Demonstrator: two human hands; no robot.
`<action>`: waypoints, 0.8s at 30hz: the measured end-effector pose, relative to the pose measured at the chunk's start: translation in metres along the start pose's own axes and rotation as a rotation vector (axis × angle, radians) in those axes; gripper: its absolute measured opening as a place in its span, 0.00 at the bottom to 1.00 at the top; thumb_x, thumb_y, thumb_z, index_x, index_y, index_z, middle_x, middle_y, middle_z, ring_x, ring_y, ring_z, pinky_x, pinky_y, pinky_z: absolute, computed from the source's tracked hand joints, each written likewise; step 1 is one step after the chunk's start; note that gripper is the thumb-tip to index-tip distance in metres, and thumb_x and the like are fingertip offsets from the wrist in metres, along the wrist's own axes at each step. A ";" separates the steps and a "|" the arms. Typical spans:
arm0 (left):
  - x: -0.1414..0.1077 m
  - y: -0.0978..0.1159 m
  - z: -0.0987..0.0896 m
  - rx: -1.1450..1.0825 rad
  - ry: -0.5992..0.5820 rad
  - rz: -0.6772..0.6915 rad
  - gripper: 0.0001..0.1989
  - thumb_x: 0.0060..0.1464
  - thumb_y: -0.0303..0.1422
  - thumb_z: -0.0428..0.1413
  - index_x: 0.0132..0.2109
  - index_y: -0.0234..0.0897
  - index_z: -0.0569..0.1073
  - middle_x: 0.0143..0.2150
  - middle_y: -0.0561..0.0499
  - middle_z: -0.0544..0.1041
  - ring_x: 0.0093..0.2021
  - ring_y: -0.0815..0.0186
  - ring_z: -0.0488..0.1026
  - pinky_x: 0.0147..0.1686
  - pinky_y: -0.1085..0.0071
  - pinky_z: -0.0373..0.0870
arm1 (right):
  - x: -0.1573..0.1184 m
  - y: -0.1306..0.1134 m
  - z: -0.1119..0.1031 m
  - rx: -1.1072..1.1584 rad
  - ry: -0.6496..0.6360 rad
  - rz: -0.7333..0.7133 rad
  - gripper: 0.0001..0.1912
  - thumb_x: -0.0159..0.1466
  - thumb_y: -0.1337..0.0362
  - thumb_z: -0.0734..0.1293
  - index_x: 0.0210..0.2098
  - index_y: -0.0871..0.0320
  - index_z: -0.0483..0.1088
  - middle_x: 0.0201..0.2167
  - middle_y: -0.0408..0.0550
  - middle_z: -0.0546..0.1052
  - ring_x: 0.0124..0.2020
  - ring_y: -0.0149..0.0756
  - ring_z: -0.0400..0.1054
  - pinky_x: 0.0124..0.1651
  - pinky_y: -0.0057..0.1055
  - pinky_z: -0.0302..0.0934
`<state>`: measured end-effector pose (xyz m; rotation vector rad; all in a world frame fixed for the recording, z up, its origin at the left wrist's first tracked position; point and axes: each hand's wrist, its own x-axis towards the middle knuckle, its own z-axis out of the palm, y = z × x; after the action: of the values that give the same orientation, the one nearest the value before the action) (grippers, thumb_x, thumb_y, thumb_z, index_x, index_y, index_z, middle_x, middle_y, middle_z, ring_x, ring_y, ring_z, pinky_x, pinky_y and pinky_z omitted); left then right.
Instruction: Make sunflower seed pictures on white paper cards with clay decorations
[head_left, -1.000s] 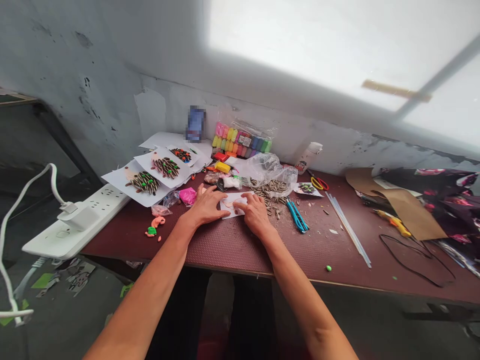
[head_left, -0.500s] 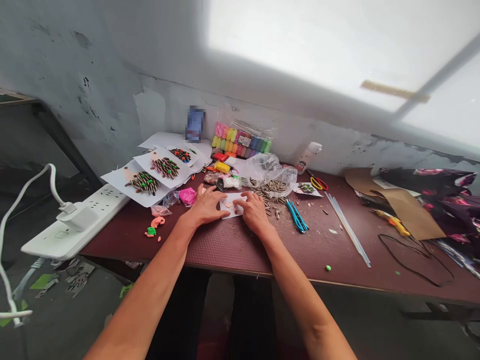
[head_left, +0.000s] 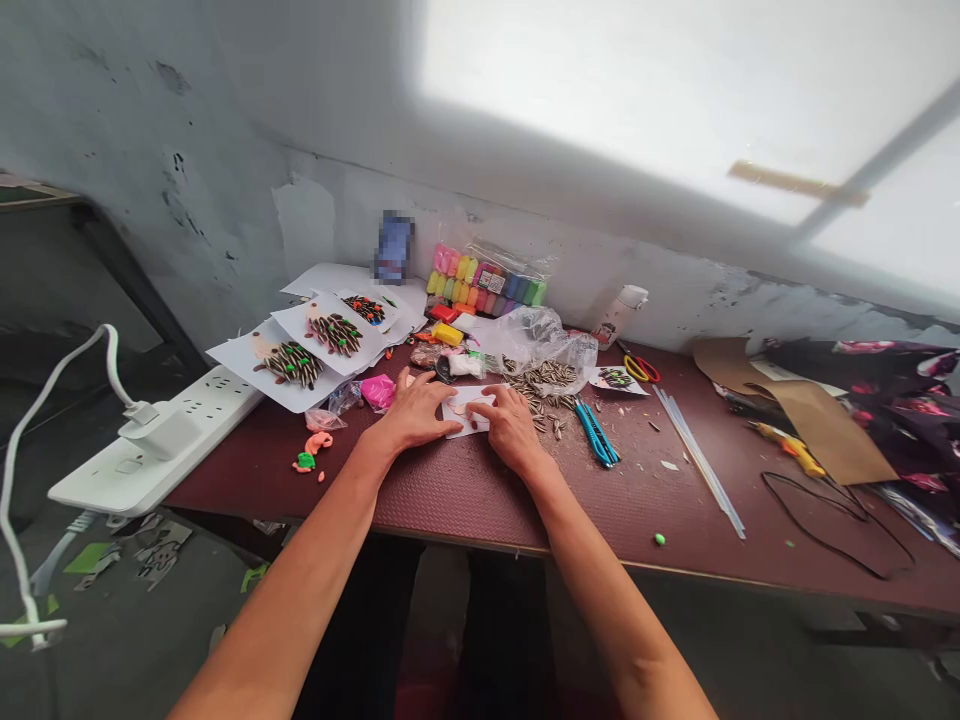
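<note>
One loosely spread left hand (head_left: 412, 412) apparently steadies a small white rectangular card (head_left: 461, 408) for the right hand (head_left: 513, 424), forefinger extended.

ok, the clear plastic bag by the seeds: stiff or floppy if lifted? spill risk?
Likely floppy: the clear plastic bag looks thin and crumpled. Lifting it may scatter seeds, since many lie loose at its near edge. It's probably light by itself, judging by the see-through film.
</note>
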<state>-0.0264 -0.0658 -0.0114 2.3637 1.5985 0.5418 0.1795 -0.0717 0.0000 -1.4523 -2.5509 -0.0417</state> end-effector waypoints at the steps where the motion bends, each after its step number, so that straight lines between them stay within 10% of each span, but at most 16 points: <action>1: 0.000 0.000 0.000 0.002 -0.002 -0.003 0.24 0.52 0.48 0.58 0.55 0.47 0.76 0.60 0.48 0.77 0.69 0.45 0.60 0.69 0.38 0.38 | 0.000 -0.002 -0.002 0.001 -0.015 -0.004 0.22 0.71 0.69 0.58 0.55 0.42 0.76 0.59 0.51 0.70 0.56 0.44 0.61 0.56 0.40 0.55; 24: 0.001 0.000 0.000 0.010 -0.002 -0.006 0.24 0.52 0.47 0.58 0.55 0.47 0.76 0.60 0.47 0.77 0.69 0.44 0.59 0.69 0.38 0.37 | 0.007 -0.009 -0.005 -0.058 -0.034 0.035 0.22 0.72 0.66 0.58 0.61 0.44 0.71 0.63 0.53 0.67 0.57 0.46 0.61 0.57 0.40 0.55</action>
<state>-0.0263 -0.0649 -0.0117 2.3656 1.6103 0.5312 0.1687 -0.0709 0.0072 -1.5315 -2.5703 -0.0869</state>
